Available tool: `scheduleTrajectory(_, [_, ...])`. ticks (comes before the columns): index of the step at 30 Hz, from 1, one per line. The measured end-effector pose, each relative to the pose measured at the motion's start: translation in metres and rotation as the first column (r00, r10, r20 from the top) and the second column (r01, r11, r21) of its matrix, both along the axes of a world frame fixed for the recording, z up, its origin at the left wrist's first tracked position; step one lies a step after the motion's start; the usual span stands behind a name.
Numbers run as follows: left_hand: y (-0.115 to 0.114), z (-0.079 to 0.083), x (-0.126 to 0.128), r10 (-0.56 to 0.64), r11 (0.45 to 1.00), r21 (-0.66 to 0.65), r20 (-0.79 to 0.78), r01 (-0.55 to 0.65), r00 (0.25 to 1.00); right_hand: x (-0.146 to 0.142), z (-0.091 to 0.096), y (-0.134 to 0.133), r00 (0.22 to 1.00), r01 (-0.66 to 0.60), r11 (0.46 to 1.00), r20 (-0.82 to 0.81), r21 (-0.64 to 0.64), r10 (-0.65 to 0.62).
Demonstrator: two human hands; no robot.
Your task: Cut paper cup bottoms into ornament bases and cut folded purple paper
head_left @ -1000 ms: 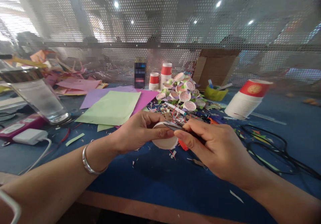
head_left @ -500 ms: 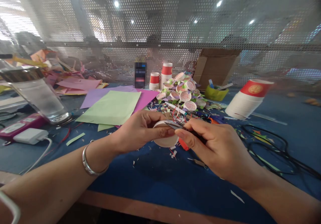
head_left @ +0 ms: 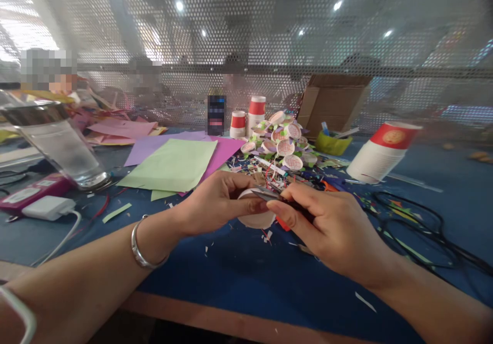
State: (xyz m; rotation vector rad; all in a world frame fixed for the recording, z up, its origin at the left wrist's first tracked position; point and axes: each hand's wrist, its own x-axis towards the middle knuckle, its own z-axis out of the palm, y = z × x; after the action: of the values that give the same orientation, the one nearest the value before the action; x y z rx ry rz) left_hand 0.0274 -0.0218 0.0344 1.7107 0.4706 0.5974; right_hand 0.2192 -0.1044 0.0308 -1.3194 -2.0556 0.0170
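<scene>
My left hand (head_left: 221,200) pinches a round white paper cup bottom (head_left: 257,219), thumb across its near face and fingers behind. In my right hand (head_left: 327,226) is a pair of scissors (head_left: 265,195), gripped close to the pivot. Their metal blades lie at the upper rim of the cup bottom, beside my left thumb. An orange piece (head_left: 283,223), perhaps the scissors' handle, shows below my right fingers; the rest is covered by the hand. Beyond my hands rises a pile of white paper discs (head_left: 285,148) with net-like red markings and green and purple bits.
Coloured paper sheets (head_left: 173,164) lie left of centre. A glass of water (head_left: 73,149) and a white charger (head_left: 49,207) stand farther left. Stacked paper cups (head_left: 379,154) lean at right, near a black cable (head_left: 427,231). A cardboard box (head_left: 335,97) stands behind; scraps litter the blue table (head_left: 231,287).
The scissor blades look slightly more closed at the rim, and the cup bottom has tilted a little. Both hands stay in nearly the same place.
</scene>
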Motion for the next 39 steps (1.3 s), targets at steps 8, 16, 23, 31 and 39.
scheduleTrajectory(8, [-0.002,0.004,-0.001,0.049,0.998,-0.048,-0.044,-0.051,0.998,-0.001,0.003,0.000,0.996,-0.003,0.998,-0.090,-0.062,-0.003])
scheduleTrajectory(16, [0.002,0.001,-0.002,0.102,0.988,-0.117,0.000,-0.101,0.995,0.013,0.001,0.013,0.876,0.000,0.973,-0.470,-0.230,-0.112])
scheduleTrajectory(23, [0.001,0.001,0.001,0.158,0.973,-0.173,0.014,-0.153,0.987,0.011,-0.003,0.017,0.745,-0.239,0.902,-0.664,-0.358,-0.066])
scheduleTrajectory(31, [-0.005,0.004,0.004,0.172,0.949,-0.277,0.045,-0.153,0.984,0.007,0.000,0.016,0.770,-0.259,0.870,-0.634,-0.420,-0.077])
scheduleTrajectory(39, [0.003,0.002,-0.003,-0.029,0.925,-0.374,0.105,0.066,0.994,0.010,0.001,0.018,0.823,-0.176,0.915,-0.565,-0.363,-0.066])
